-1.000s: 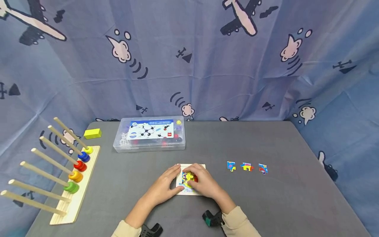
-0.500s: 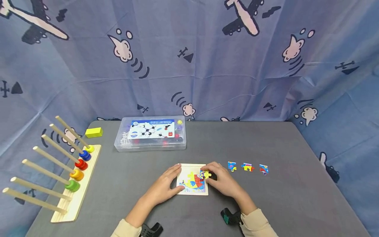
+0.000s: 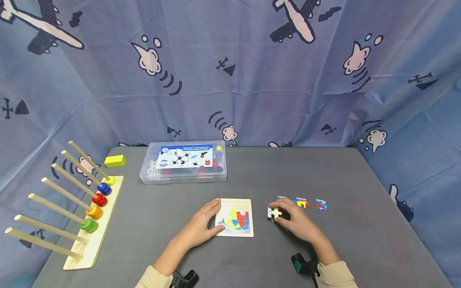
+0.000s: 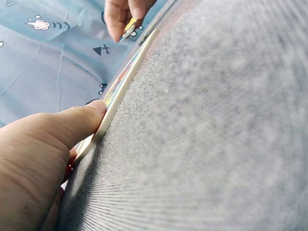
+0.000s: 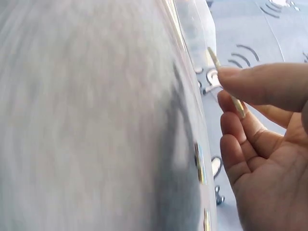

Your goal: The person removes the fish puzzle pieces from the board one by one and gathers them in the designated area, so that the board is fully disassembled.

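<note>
My left hand rests at the left edge of a square wooden puzzle board, fingers extended and thumb on its near corner. In the left wrist view, the thumb presses on the frame of the board. Inside the frame, yellow, red and blue pieces fill the lower part of the picture. Off to the right, my right hand pinches a yellow and white puzzle piece between thumb and fingers. In the right wrist view, the piece appears edge-on, raised over the table.
Behind the right hand lie three loose puzzle pieces, among them a yellow-red one and a blue-red one; the leftmost is partly hidden. A clear plastic case stands at the back. On the left are a peg rack with colored rings and a yellow block.
My right hand has lifted a puzzle piece off the board and carried it right, close to the loose pieces. The left hand has stayed at the board.
</note>
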The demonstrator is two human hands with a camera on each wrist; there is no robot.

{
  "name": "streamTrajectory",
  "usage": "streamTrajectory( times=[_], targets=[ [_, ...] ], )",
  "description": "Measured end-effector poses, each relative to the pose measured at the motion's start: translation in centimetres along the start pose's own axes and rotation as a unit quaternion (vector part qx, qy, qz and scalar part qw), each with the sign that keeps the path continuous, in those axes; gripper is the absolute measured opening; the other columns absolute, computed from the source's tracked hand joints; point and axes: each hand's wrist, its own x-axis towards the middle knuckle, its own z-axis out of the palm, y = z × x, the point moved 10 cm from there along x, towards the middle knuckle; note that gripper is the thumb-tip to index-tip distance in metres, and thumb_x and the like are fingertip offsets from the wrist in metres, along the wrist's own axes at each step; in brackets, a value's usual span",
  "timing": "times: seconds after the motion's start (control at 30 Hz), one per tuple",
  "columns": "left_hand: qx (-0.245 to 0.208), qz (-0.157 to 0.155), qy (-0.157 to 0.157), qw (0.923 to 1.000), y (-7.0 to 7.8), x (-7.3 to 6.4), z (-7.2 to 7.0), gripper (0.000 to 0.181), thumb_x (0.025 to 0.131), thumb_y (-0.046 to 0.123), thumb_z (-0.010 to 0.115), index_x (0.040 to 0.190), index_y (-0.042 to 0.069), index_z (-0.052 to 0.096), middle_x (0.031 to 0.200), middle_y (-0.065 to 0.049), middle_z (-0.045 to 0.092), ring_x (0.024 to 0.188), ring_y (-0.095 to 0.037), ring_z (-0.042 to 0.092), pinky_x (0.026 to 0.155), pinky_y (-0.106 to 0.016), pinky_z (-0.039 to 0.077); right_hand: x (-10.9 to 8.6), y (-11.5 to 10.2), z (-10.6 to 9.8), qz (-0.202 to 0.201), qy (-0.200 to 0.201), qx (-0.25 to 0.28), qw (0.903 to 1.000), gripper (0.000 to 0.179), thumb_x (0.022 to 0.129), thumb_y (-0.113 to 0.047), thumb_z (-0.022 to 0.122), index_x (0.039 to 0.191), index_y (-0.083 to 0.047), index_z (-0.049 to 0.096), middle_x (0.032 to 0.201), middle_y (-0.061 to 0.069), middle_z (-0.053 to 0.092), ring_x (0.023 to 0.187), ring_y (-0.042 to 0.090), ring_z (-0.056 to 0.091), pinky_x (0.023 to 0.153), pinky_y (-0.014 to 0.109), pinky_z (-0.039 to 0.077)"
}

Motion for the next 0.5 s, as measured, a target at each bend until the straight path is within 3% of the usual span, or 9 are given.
streamTrajectory(
  times=[0.5],
  targets=[
    [-0.005, -0.001, -0.002, 1.0, -0.3, 0.0, 0.2, 0.066, 0.084, 0.033, 0.07, 0.137, 0.0, 0.048, 0.147, -0.01, 0.044, 0.136, -0.028, 0.039, 0.113, -0.044, 0.034, -2.0, 2.1, -1.6, -0.014, 0.007, 0.005, 0.9999, 0.034, 0.081, 0.0, 0.07, 0.114, -0.004, 0.065, 0.112, 0.009, 0.064, 0.101, 0.011, 0.056, 0.085, 0.017, 0.048]
  ],
)
